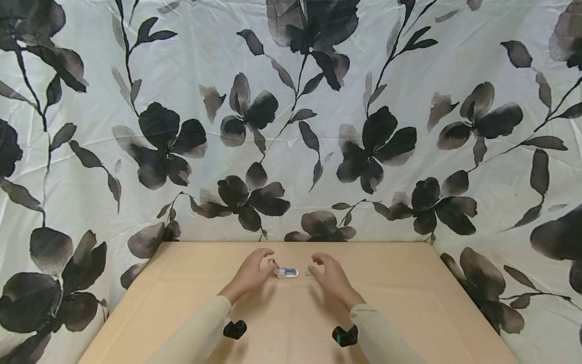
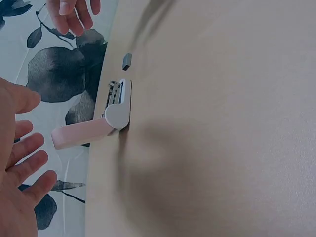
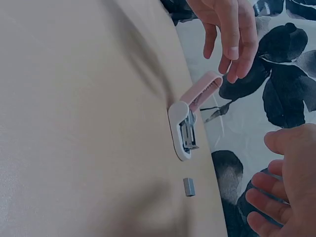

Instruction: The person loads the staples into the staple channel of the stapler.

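Observation:
A small pink and white stapler (image 1: 287, 273) lies on the table, its pink top arm (image 2: 81, 133) swung far back and its metal staple channel (image 3: 187, 131) exposed. Just off its front end is a short grey strip of staples (image 3: 189, 187). My left hand (image 1: 251, 271) hovers beside the pink arm, fingers loosely bent, with nothing in them. On the other side my right hand (image 1: 334, 278) is held near the staples, its fingers relaxed and the palm bare in the right wrist view.
The light wooden table (image 1: 291, 323) ends at a far edge just beyond the hands. Behind it hangs a white cloth (image 1: 291, 151) with dark flowers. A black wrist device (image 1: 235, 329) is at the left wrist, another wrist device (image 1: 345, 336) at the right.

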### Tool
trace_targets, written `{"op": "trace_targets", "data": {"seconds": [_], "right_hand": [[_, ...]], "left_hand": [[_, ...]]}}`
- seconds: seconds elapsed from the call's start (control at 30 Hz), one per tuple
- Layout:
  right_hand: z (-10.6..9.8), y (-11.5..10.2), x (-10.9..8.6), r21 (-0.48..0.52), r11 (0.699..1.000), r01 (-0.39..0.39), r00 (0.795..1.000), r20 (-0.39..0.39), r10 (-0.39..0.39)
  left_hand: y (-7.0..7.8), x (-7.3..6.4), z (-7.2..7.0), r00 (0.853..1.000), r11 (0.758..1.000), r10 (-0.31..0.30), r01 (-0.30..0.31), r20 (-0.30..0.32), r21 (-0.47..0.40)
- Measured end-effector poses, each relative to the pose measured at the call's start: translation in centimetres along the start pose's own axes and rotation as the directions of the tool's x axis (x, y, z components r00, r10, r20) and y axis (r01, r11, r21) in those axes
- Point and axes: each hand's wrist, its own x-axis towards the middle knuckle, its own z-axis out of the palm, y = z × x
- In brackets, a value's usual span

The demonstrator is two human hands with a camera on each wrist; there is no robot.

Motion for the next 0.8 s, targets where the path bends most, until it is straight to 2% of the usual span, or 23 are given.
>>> {"op": "trace_targets", "data": {"seconds": [0.2, 0.43, 0.57, 0.8], "right_hand": [[-0.1, 0.0, 0.1, 0.028, 0.999, -0.018, 1.0, 0.003, 0.018], [0.2, 0.2, 0.1, 0.024, 0.999, -0.035, 0.999, 0.002, 0.035], [0.3, 0.3, 0.2, 0.031, 0.998, -0.045, 0.999, 0.004, 0.045], [0.8, 0.8, 0.2, 0.034, 0.999, -0.03, 1.0, 0.009, 0.03]], "left_hand": [[0.0, 0.2, -0.2, 1.0, 1.0, 0.021, -0.021, -0.006, 0.02], [0.0, 0.1, -0.2, 1.0, 1.0, -0.005, 0.004, 0.009, 0.023], [0.0, 0.1, -0.1, 1.0, 1.0, 0.009, -0.009, 0.005, 0.029], [-0.2, -0.2, -0.1, 1.0, 1.0, 0.011, -0.011, 0.004, 0.023]]}}
